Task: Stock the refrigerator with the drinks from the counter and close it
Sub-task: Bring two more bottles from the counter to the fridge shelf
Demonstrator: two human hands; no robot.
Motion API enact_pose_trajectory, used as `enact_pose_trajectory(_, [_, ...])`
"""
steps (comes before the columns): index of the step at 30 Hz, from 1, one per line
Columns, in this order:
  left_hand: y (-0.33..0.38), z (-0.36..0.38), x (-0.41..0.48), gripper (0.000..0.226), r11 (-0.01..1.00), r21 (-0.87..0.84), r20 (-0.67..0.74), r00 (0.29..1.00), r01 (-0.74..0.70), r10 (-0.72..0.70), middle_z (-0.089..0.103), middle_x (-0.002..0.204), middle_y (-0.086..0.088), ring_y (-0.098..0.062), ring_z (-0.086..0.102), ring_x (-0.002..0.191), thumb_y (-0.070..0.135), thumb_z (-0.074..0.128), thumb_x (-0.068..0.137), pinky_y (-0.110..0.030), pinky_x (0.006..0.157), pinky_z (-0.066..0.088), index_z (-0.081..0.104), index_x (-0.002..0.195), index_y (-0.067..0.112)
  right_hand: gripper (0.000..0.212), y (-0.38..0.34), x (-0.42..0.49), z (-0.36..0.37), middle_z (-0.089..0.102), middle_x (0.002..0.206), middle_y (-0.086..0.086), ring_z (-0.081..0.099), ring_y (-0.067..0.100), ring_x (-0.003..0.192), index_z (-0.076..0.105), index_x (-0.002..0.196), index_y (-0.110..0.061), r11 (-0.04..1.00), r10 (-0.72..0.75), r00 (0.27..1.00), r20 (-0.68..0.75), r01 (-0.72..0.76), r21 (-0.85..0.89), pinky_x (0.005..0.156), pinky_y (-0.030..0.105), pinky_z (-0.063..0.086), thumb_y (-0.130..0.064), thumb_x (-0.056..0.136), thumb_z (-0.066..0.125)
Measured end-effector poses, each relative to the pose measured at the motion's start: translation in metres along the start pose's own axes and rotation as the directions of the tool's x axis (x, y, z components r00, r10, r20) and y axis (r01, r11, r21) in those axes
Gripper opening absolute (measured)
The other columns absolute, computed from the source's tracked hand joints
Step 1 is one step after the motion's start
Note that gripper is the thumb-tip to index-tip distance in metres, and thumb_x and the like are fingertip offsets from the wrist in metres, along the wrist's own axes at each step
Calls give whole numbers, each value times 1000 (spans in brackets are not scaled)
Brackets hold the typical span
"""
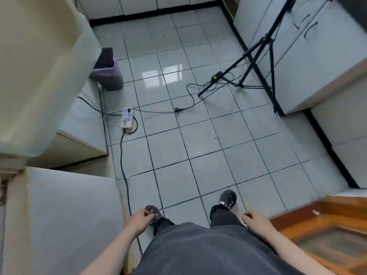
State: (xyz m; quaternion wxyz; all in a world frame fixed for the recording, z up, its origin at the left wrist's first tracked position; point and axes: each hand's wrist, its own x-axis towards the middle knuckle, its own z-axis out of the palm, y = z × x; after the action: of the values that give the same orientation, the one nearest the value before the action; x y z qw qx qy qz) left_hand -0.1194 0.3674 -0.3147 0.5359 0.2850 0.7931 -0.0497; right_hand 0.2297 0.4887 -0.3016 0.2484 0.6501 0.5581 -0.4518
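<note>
Standing, looking down at the tiled floor (198, 145). Left hand (139, 217) and right hand (256, 219) hung at my sides, fingers loosely curled, nothing held. No drinks were in view. The dark counter edge (355, 14) showed far ahead on my right, so the right hand was nearer it. The tall cream body (39, 76) on my left was probably the refrigerator, but it was too blurred to read the door. As I judged it, the next move was forward and right, skirting the tripod (258, 56).
</note>
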Motion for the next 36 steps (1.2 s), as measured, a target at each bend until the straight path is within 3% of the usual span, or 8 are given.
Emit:
enact_pose_trajectory(4, [73,36,9,26,998,65,10,1000,22,-22,52,70,-2,-19,48,68,23,51,92,-28,61,31,46,68,18,21,66,14,-53,63,102,-3,57,16,98,63,102,-19,997,38,999,-23,-37,68,74,23,38,-30,94,47])
enact_pose_trajectory(9, [204,85,30,22,979,194,95,994,-65,47,67,106,-6,-25,63,100,32,51,91,-30,84,47,59,105,17,14,151,44,-128,67,99,-3,61,15,94,62,95,-22,978,114,989,-95,-94,188,70,23,39,-26,94,48])
enact_pose_trajectory(20, [475,162,38,27,847,373,227,922,-379,312,65,113,0,-17,58,106,33,54,92,-23,88,41,61,113,18,11,261,78,-229,61,89,-5,55,13,82,58,91,-22,844,295,949,-109,-205,496,64,23,37,-21,93,47])
enact_pose_trajectory(24, [560,171,77,25,822,456,302,928,-340,216,64,104,-4,-21,59,104,39,50,95,-28,89,42,62,95,16,17,286,97,-241,60,76,-7,55,10,69,58,80,-21,718,363,930,-48,-247,650,59,24,40,-21,94,47])
enact_pose_trajectory(28, [679,182,122,32,625,655,387,899,-425,206,62,90,-11,-21,57,88,40,47,93,-29,75,42,51,73,14,11,327,100,-276,63,102,1,60,19,98,58,92,-22,559,480,876,57,-355,749,80,24,44,-27,96,49])
enact_pose_trajectory(30, [744,188,134,32,504,721,416,879,-475,233,57,84,-12,-23,54,81,38,47,92,-28,68,36,49,73,13,18,347,94,-303,64,111,1,60,18,104,60,104,-20,478,576,812,88,-423,769,79,23,42,-31,97,47])
enact_pose_trajectory(33, [846,206,145,25,412,742,419,846,-529,331,64,99,-16,-29,59,96,29,49,96,-30,79,42,62,94,8,22,366,95,-345,66,110,0,62,16,98,60,111,-21,289,692,715,98,-399,870,72,23,42,-31,97,47])
enact_pose_trajectory(36, [943,232,146,24,338,733,470,799,-590,375,64,96,-19,-33,61,101,26,51,97,-33,79,42,63,93,6,26,374,105,-383,63,116,2,59,19,106,60,117,-17,135,740,666,94,-284,949,87,27,44,-29,97,48])
